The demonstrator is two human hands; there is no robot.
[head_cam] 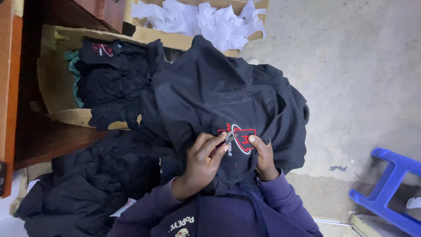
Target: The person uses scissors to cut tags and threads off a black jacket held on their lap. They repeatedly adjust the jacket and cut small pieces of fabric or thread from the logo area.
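Black cotton shirt [210, 92] with a red and white embroidered emblem [240, 139] lies draped over the person's lap, emblem facing up. Left hand [202, 161] has its fingers pinched together on small metal thread snips [230, 137], their tips at the emblem's edge. Right hand [263, 159] presses the cloth flat beside the emblem, thumb on the fabric, other fingers curled underneath. More black garments [109, 79] sit in an open cardboard box [52, 74] to the left; a second box holds crumpled white paper [206, 17]. Blue plastic stool [390, 188] stands on the concrete floor [351, 66] at right.
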